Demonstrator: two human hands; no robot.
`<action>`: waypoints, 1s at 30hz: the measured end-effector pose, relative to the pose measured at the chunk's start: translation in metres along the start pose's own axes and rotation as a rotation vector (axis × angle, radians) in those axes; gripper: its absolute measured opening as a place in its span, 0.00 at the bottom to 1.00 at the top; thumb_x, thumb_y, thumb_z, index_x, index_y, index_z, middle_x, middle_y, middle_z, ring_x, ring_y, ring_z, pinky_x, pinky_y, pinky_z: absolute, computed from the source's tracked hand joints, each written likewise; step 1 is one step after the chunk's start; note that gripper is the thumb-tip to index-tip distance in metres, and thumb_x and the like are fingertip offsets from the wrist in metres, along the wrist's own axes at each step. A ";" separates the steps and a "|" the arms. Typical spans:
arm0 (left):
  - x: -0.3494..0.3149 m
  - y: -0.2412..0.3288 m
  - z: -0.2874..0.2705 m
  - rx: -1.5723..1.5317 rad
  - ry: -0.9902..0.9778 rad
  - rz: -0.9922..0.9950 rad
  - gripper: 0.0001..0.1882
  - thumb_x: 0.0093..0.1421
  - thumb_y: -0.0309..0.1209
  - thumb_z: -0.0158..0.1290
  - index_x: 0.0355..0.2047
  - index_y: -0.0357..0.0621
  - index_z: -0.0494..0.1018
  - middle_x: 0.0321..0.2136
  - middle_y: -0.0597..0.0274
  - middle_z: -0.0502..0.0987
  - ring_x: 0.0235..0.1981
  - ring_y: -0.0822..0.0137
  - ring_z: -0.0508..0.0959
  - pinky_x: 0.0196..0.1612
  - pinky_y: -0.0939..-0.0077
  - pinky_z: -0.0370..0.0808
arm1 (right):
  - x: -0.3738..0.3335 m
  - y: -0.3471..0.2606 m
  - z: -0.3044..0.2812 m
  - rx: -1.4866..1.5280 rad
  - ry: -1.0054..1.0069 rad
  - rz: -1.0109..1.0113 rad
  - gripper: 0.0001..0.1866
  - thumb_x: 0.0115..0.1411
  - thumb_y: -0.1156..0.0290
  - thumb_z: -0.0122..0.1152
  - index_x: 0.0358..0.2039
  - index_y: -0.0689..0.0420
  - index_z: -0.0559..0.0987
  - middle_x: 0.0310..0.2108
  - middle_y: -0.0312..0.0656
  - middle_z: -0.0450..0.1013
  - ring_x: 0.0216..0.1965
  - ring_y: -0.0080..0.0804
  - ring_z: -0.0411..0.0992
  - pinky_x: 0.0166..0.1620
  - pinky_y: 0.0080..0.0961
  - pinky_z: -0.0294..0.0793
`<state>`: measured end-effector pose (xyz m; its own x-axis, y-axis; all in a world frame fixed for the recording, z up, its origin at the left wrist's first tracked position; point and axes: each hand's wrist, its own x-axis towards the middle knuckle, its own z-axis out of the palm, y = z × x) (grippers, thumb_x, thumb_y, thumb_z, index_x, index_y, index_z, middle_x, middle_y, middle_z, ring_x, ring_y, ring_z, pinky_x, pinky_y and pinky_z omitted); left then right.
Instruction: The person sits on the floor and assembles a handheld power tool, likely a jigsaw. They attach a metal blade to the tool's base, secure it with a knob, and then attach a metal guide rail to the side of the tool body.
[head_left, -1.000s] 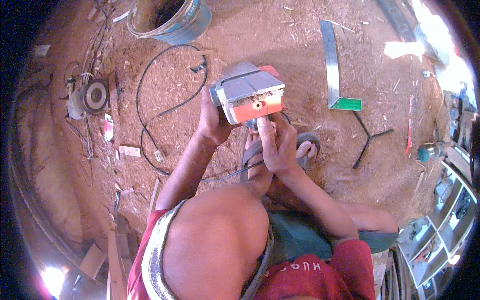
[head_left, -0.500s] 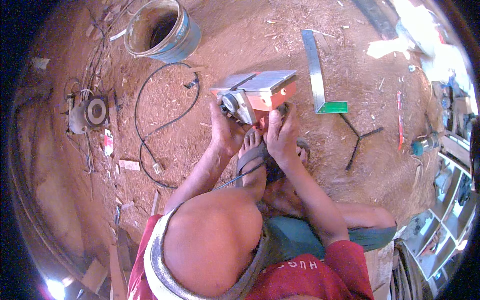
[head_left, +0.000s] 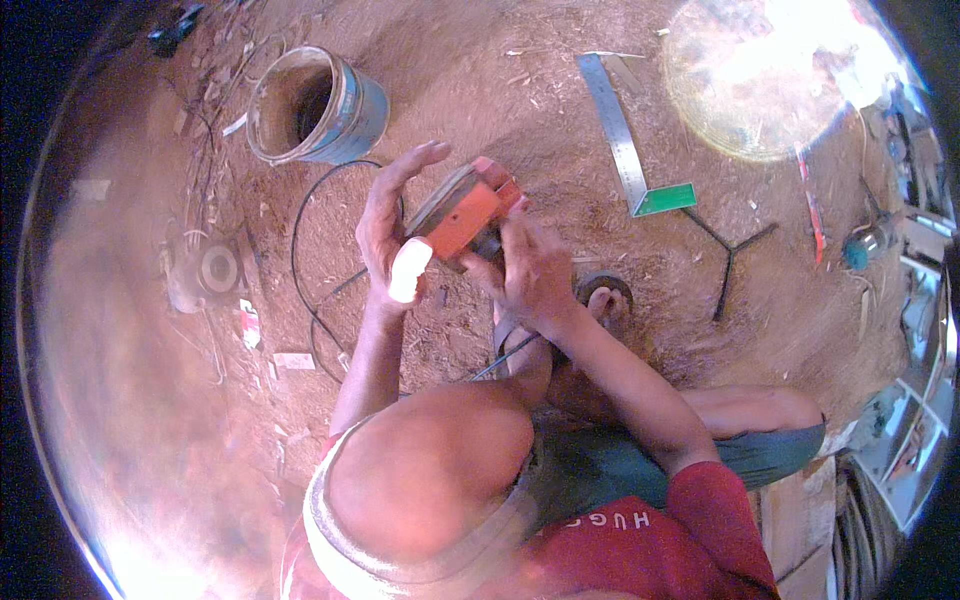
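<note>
An orange-red electric hand planer is held up above my feet, tilted with its flat grey sole turned to the upper left. My right hand is closed on its right side, near the handle, which is mostly hidden. On the other side, my left hand lies alongside the sole with fingers stretched upward and thumb apart. Bright light washes out that thumb, close to the planer's near end; whether it presses on the tool I cannot tell. A dark cord runs below the planer toward my leg.
A blue bucket stands far left, near a looped black cable. A metal try square with a green stock lies right, beside a black three-armed tool. A bench grinder sits left. Shavings litter the ground.
The planer has swung from roughly level to steeply tilted and shifted left. My left hand has loosened from its side and spread its fingers upward; my right hand still grips it.
</note>
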<state>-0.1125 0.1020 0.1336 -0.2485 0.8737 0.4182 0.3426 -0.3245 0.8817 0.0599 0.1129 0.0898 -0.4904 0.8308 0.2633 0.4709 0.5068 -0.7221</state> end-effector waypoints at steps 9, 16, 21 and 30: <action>0.009 0.006 -0.006 -0.110 -0.195 -0.224 0.34 0.58 0.54 0.42 0.43 0.30 0.76 0.42 0.47 0.79 0.46 0.57 0.77 0.52 0.66 0.70 | -0.015 0.000 0.011 -0.067 0.152 0.011 0.26 0.54 0.45 0.64 0.31 0.57 0.70 0.20 0.42 0.70 0.22 0.44 0.74 0.23 0.36 0.72; 0.009 0.009 -0.001 -0.024 -0.160 -0.290 0.38 0.59 0.55 0.33 0.42 0.29 0.76 0.41 0.47 0.79 0.45 0.56 0.77 0.52 0.66 0.69 | -0.012 -0.008 0.011 -0.085 0.154 0.028 0.24 0.56 0.47 0.62 0.33 0.57 0.70 0.20 0.43 0.71 0.19 0.45 0.73 0.22 0.37 0.72; 0.010 0.007 0.004 -0.031 -0.154 -0.260 0.37 0.59 0.54 0.33 0.41 0.29 0.76 0.40 0.46 0.79 0.45 0.55 0.77 0.52 0.66 0.69 | -0.016 -0.009 0.012 -0.016 0.102 0.110 0.24 0.59 0.48 0.58 0.36 0.59 0.72 0.22 0.46 0.73 0.20 0.47 0.74 0.22 0.40 0.72; 0.006 0.003 0.003 -0.134 -0.108 -0.271 0.41 0.57 0.59 0.36 0.42 0.27 0.76 0.42 0.45 0.78 0.46 0.54 0.77 0.52 0.64 0.70 | -0.008 -0.024 0.013 0.437 0.002 0.357 0.23 0.63 0.56 0.55 0.52 0.55 0.71 0.33 0.50 0.76 0.30 0.51 0.77 0.30 0.46 0.75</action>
<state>-0.1107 0.1074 0.1381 -0.2148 0.9659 0.1446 0.1527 -0.1130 0.9818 0.0430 0.0913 0.0968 -0.3546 0.9339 -0.0454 0.2600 0.0519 -0.9642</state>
